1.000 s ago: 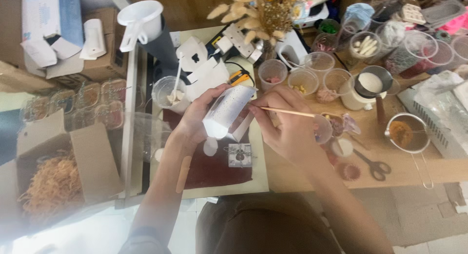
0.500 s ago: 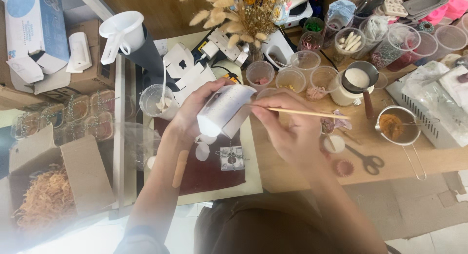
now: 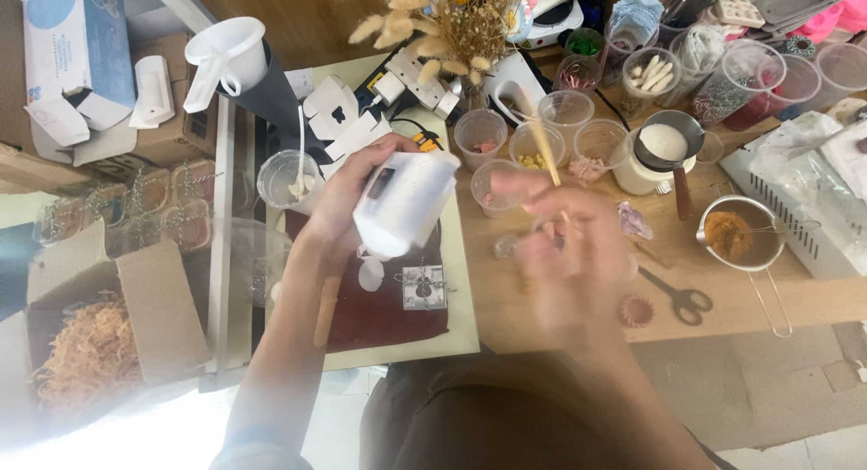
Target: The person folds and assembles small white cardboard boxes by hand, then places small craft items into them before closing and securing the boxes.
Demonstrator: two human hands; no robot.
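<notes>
Head cam, left hand [image 3: 348,195] w/ white cup [image 3: 404,202], right hand [image 3: 573,253] blurred

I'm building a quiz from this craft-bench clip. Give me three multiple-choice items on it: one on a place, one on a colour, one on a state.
1. Where do the scissors lie?
A. on the table right of the right hand
B. in the cardboard box
C. on the dark mat

2. What colour is the container in the left hand?
A. red
B. white
C. green

3. How is the container held?
A. flat on the mat
B. raised and tilted
C. upside down in a cup

Answers: 1 A, they lie on bare wood by the strainer. 2 B, its wall is white. 3 B, it hangs above the mat, tilted.
</notes>
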